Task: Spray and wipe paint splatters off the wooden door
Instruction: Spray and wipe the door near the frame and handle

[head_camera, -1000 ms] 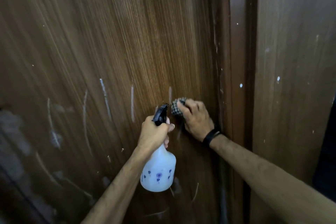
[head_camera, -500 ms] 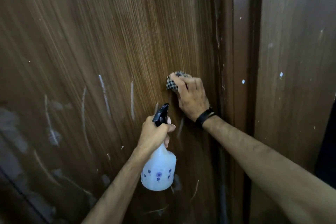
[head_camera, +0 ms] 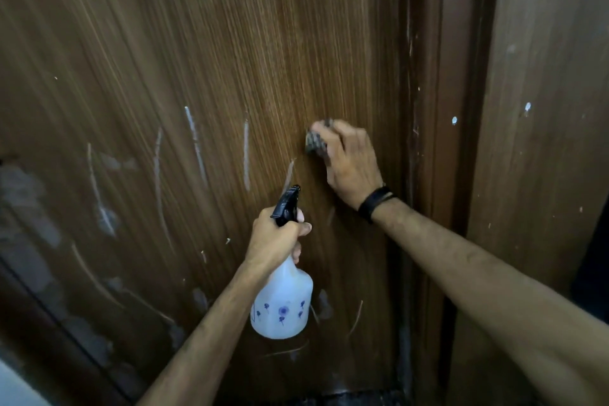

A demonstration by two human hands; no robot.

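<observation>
Rubbing higher than a second ago, the right hand (head_camera: 349, 163) presses a checked cloth (head_camera: 314, 142) flat against the wooden door (head_camera: 230, 59); white streaks (head_camera: 245, 152) remain left. Left hand (head_camera: 275, 237) grips the spray bottle (head_camera: 281, 303).

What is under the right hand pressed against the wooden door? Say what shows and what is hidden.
A checked cloth pokes out beneath the right hand, pressed against the door. Most of the cloth, and any paint mark under it, is hidden by the hand.
</observation>
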